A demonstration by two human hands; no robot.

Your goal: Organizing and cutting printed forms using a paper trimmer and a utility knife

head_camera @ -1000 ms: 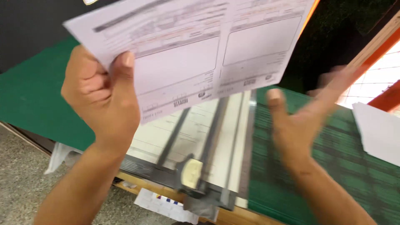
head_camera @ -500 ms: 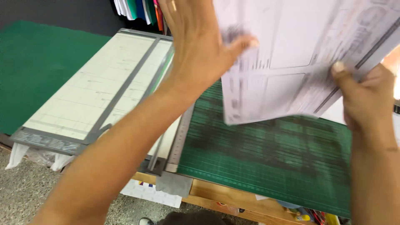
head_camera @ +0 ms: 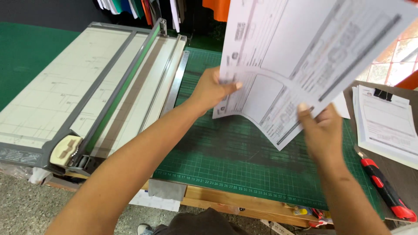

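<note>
Head view: both hands are raised over the green mat; between them they hold printed sheets up off the surface, tilted, with the lower edge of the front sheet curling down toward the mat; the left hand is closed on the sheets' left edge, thumb on the near face; the right hand grips the lower right part, thumb pressed on the paper, fingers behind it and out of sight.

The mat lies on a wooden surface; a paper trimmer with a grey rail and cream handle sits to the left, its edge just beside the mat; a metal ruler lies along that edge.

To the right, a paper stack held by a black clip rests on a dark board; a red and black knife lies near its lower edge; hanging clothes show at the top.
</note>
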